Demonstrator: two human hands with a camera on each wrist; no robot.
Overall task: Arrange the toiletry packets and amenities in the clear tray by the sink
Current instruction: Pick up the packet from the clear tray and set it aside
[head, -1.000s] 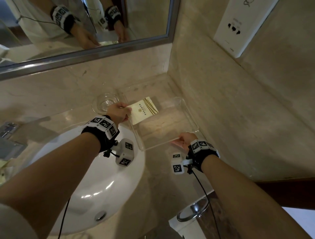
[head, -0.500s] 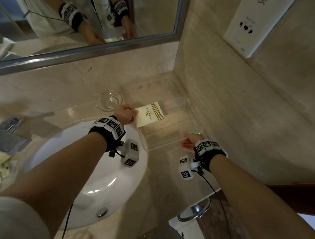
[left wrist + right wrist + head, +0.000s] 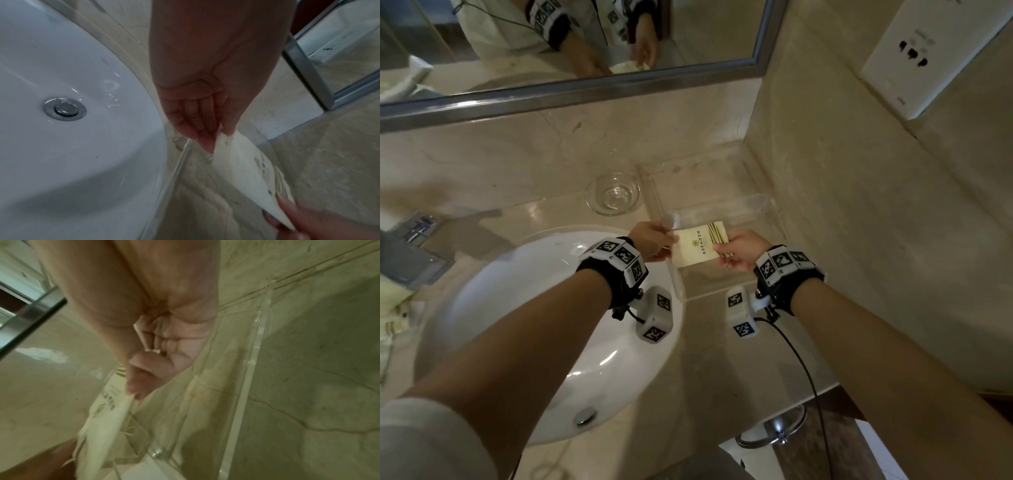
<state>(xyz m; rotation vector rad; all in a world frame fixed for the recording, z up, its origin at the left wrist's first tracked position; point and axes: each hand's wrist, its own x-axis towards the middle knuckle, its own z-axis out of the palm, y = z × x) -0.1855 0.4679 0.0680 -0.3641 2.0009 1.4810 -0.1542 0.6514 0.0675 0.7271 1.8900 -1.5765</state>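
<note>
A cream toiletry packet (image 3: pixel 697 247) with gold stripes and a small logo hangs above the clear tray (image 3: pixel 763 205) in the counter's corner. My left hand (image 3: pixel 654 240) pinches the packet's left end between thumb and fingers. The right hand (image 3: pixel 739 250) pinches its striped right end. In the left wrist view the packet (image 3: pixel 246 175) runs from my left fingertips (image 3: pixel 205 139) down to the right hand's fingers. The right wrist view has the packet (image 3: pixel 107 415) edge-on under my right thumb, over the tray's clear wall (image 3: pixel 246 378). The tray holds nothing that I can see.
A white round sink (image 3: pixel 524 308) lies left of the tray. Behind it stands a small clear glass dish (image 3: pixel 613 193). More cream packets (image 3: pixel 393 308) lie at the far left edge. Marble walls close the corner at the back and right, with a mirror (image 3: pixel 551 51) above.
My right hand left the tray's front edge, rose and took hold of the packet's right end. The packet has shifted slightly toward me, now held by both hands.
</note>
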